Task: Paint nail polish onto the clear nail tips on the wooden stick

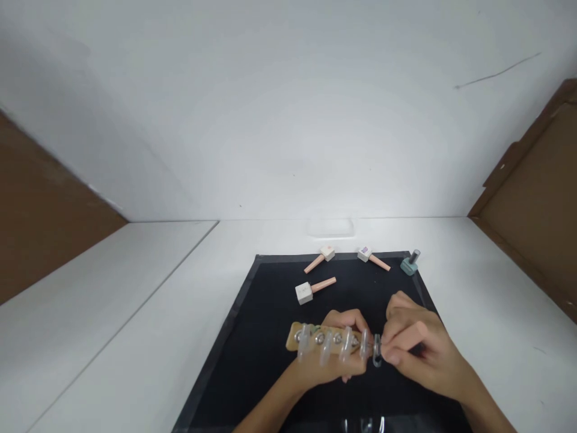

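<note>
My left hand [315,371] is closed around a tan holder strip [293,335] with round metal studs. Several clear false nail tips [325,349] stand along it in a row. Between the fingers of my right hand [428,352] is a nail polish brush by its peach cap handle [411,335]. The brush end points left at the rightmost nail tip [377,350], which has a dark patch near its lower end. Whether the bristles touch it I cannot tell. Both hands are over the black mat [252,361].
Beyond my hands lie three white nail polish bottles with peach caps: one at mid-left [304,293], two farther back [327,253]. A teal bottle [409,266] with a grey cap is at the mat's back right corner. Clear shiny pieces [366,426] are at the front edge. White walls stand behind.
</note>
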`<state>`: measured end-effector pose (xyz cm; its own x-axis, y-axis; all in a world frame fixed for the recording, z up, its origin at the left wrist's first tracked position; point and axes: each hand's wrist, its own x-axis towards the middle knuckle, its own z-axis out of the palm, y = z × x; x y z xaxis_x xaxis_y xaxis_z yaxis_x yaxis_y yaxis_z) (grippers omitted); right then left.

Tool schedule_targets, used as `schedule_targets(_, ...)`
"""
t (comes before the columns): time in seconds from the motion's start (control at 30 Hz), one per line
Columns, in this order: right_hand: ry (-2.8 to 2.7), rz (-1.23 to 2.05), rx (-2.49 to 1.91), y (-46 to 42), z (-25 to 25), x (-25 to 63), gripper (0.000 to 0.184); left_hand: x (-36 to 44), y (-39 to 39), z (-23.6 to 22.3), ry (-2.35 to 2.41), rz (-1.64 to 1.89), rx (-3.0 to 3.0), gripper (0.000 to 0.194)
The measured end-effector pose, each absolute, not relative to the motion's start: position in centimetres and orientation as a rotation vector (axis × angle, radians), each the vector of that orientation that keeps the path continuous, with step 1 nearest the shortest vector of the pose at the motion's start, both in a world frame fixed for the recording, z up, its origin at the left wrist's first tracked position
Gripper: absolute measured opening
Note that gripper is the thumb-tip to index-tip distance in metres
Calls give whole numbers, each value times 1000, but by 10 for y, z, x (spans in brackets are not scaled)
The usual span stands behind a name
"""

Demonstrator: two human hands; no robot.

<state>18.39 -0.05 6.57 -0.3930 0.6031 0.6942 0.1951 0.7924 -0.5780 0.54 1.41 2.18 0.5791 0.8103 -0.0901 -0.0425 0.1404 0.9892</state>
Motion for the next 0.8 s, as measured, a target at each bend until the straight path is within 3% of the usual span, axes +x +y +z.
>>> schedule_targets(0.4, -1909, 410, -728, -1, 61, 185, 16, 6, 12, 15, 757, 677, 1284, 23)
schedule_targets(0.8, -1756, 620, -580, -5, 53, 180, 15, 6, 12, 21, 712, 688, 1168, 20)
